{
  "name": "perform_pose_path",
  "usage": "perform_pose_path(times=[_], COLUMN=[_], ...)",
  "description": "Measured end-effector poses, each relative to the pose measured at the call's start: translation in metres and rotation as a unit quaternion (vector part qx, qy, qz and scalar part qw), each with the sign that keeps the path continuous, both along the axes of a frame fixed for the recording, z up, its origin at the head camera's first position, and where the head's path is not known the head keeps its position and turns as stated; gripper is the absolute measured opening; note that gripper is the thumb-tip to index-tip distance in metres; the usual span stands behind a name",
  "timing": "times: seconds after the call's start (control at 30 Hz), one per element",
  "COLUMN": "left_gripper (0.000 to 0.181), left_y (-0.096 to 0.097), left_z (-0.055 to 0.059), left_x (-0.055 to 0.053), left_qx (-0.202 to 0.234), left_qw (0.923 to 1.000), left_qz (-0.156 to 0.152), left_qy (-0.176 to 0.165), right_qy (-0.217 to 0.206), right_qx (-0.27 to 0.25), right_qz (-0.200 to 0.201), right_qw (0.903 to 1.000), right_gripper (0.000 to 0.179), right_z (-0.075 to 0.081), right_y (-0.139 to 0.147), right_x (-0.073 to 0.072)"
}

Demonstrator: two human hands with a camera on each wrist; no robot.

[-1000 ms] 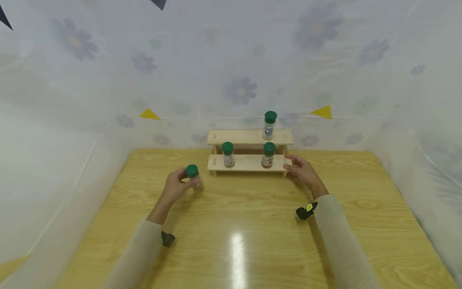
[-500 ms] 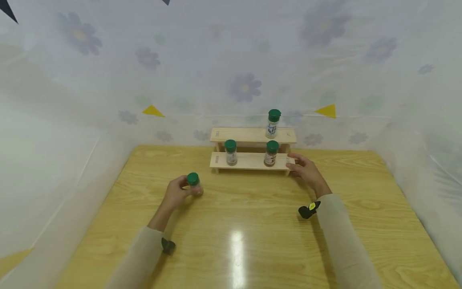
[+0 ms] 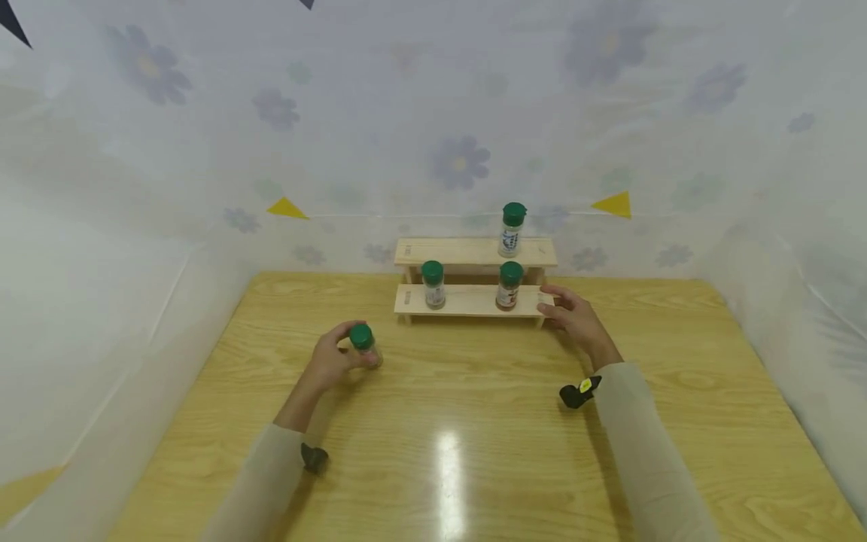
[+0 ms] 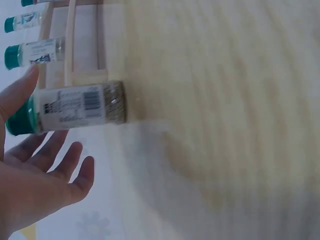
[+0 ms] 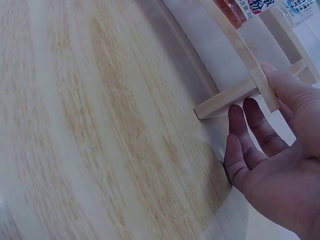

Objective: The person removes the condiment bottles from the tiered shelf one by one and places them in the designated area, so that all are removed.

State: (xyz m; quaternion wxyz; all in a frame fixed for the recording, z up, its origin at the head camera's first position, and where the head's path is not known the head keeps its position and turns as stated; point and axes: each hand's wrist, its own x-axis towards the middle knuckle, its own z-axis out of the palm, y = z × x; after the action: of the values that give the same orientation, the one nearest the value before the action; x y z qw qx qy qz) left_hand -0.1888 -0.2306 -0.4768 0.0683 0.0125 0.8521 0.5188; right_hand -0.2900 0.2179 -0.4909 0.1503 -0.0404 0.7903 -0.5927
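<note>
My left hand (image 3: 330, 363) is round a green-lidded spice jar (image 3: 362, 337) on the left of the table, thumb on one side and index finger on the other. In the left wrist view the jar (image 4: 75, 107) shows a barcode label and dark grains at its base; the other fingers are spread loosely. My right hand (image 3: 574, 322) grips the right end of a two-tier wooden rack (image 3: 467, 299), thumb on the lower shelf and fingers below it. Two spice jars, left (image 3: 434, 290) and right (image 3: 508, 290), stand on the lower shelf; another jar (image 3: 511, 233) stands on the upper.
The wood-grain table (image 3: 420, 406) meets a pale flowered sheet (image 3: 379, 135) behind the rack, with white sheeting at both sides. Yellow triangles (image 3: 612, 205) mark the sheet. Each wrist carries a small black camera.
My left hand and its jar have come slightly nearer to me, away from the rack's left end. My right hand stays at the rack's right end. The head view has shifted slightly.
</note>
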Motion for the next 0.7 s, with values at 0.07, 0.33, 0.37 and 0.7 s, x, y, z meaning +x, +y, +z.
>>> perform_pose_path(times=[0.07,0.33,0.37,0.7], left_gripper=[0.074,0.08,0.08,0.075], left_y=[-0.001,-0.003,-0.003,0.015], left_z=[0.006,0.038,0.041,0.088], left_x=[-0.001,-0.005,-0.006,-0.035], left_qx=[-0.002,-0.037,-0.045,-0.066], left_qw=[0.9998,0.9962,0.9953,0.9937], left_qz=[-0.018,-0.074,-0.08,-0.077], left_qy=[0.004,0.027,0.03,0.046], right_qy=[0.007,0.016,0.015,-0.004], right_qx=[0.006,0.004,0.003,-0.003], right_qz=[-0.003,-0.004,-0.003,-0.003], right_qw=[1.0,0.9999,0.9999,1.0], right_gripper=[0.062,0.065,0.065,0.058], right_z=[-0.006,-0.016,-0.015,0.011], right_y=[0.002,0.004,0.004,-0.002], right_x=[-0.003,-0.007,-0.007,0.004])
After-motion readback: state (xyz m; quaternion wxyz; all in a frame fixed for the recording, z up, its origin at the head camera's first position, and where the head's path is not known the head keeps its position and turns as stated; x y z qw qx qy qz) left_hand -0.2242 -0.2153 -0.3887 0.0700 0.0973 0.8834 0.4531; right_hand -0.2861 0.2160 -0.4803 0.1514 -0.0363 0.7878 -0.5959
